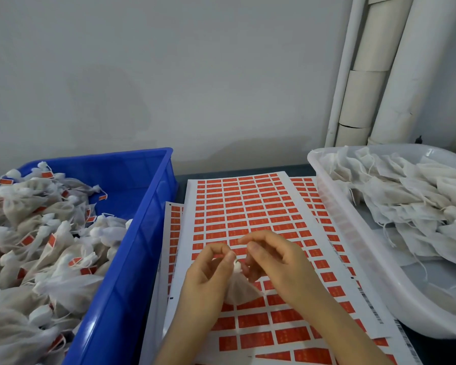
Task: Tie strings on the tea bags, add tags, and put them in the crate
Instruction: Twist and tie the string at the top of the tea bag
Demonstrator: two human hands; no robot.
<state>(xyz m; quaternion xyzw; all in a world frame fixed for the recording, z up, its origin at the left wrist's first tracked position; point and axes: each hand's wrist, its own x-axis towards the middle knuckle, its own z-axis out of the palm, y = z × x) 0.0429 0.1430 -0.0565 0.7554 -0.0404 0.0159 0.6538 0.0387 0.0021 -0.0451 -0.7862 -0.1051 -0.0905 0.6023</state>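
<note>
Head view: the tea bag (241, 292) sat between both hands over the red tag sheets (248, 206), the left hand (208, 275) pinching its gathered neck, the right hand (277, 262) gripping there too. The blue crate (153, 219) at left held tied, tagged bags (37, 233); the white tub (353, 233) at right held untied bags (406, 201)

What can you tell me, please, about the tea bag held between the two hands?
The tea bag is a small pouch of thin, whitish fabric, its top gathered into a bunched neck pointing up. Held over the sheet of red tags, it is pinched at the neck by the left hand and the right hand. No tag shows.
</note>
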